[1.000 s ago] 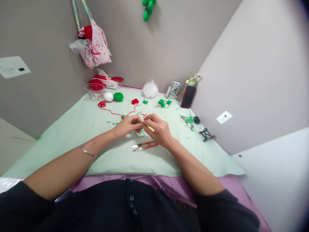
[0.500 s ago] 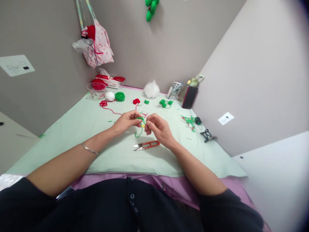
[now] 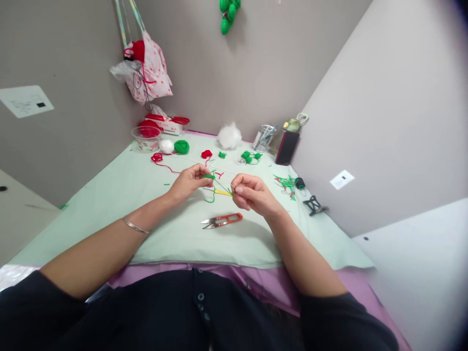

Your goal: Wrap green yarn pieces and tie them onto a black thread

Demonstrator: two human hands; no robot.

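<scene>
My left hand (image 3: 192, 181) pinches a small green crochet piece (image 3: 209, 177) between thumb and fingers, with a loose green tail hanging below it. From the piece, a strand of green yarn (image 3: 222, 185) runs taut to my right hand (image 3: 252, 192). The right thumb and fingertips are closed on the yarn's end; whether a needle is there too, I cannot tell. Between and below the hands lies a crochet hook (image 3: 223, 193) with a yellow handle, partly behind the yarn. Orange-handled thread snips (image 3: 222, 221) rest nearer to me, blades pointing left.
Red yarn (image 3: 157, 157), a green yarn ball (image 3: 182, 146) and a clear plastic tub (image 3: 146, 139) sit at the back left. White stuffing (image 3: 229, 135), a pen cup (image 3: 263, 138) and a phone (image 3: 287, 147) stand along the back. Yarn scraps (image 3: 287, 184) lie at right.
My right hand has moved right, away from the left, drawing the green strand straight between them. The yellow hook on the table shows more. My left hand has barely shifted.
</scene>
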